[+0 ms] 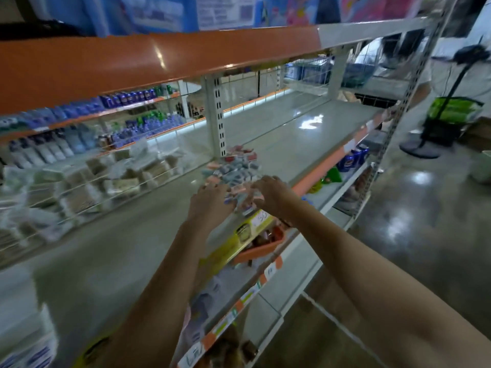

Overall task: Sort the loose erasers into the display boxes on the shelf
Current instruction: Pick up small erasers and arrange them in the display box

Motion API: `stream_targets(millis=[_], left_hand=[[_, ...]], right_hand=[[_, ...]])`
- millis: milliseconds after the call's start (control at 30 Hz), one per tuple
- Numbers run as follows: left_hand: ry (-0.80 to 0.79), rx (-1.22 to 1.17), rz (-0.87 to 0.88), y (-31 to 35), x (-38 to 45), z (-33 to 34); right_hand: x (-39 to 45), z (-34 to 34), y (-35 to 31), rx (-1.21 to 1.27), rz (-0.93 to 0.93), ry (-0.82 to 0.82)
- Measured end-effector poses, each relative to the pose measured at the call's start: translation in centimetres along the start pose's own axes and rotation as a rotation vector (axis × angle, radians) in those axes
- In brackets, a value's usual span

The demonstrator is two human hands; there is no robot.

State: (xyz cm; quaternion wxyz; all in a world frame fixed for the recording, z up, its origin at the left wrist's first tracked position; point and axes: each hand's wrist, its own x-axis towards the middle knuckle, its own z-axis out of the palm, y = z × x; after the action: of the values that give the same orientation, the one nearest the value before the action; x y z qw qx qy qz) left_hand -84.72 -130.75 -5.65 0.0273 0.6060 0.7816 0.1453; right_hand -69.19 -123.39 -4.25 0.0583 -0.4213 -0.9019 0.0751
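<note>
While both hands, the left hand [210, 199] and the right hand [271, 193], rest with fingers curled over the loose erasers [233, 171] at the shelf's [292, 128] front edge, whether they grip cannot be told; the pile runs away toward the back edge.

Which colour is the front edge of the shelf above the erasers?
Orange on the front edge for most of its length, turning white towards the right; the head view shows it.

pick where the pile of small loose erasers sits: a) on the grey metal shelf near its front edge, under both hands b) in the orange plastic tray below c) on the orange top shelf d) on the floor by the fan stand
a: the pile of small loose erasers lies on the grey metal shelf near its front edge, with the left hand and right hand reaching onto it.
</note>
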Motion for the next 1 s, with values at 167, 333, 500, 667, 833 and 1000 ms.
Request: stream_targets(millis=[167, 333, 500, 667, 833, 1000], left_hand=[[-0.008, -0.014, -0.023, 0.4, 7.3, 1.9], [0.025, 0.037, -0.051, -0.3, 14.3, 2.3], [0.019, 0.077, -0.127, -0.7, 19.0, 3.3], [0.013, 0.113, -0.164, -1.5, 22.0, 5.1], [-0.002, 0.074, -0.230, -1.6, 23.4, 6.1], [0.038, 0.043, -0.285, -1.2, 23.7, 6.5]], right_hand=[[6.1, 0.7, 6.1, 0.043, 0.048, 0.013], [12.4, 0.8, 9.9, 0.049, 0.031, -0.034], [17.2, 1.7, 11.8, 0.051, -0.030, -0.065], [21.7, 2.4, 12.9, 0.063, -0.123, -0.099], [24.6, 3.3, 13.9, 0.098, -0.267, -0.110], [25.7, 4.4, 14.8, 0.071, -0.424, -0.035]])
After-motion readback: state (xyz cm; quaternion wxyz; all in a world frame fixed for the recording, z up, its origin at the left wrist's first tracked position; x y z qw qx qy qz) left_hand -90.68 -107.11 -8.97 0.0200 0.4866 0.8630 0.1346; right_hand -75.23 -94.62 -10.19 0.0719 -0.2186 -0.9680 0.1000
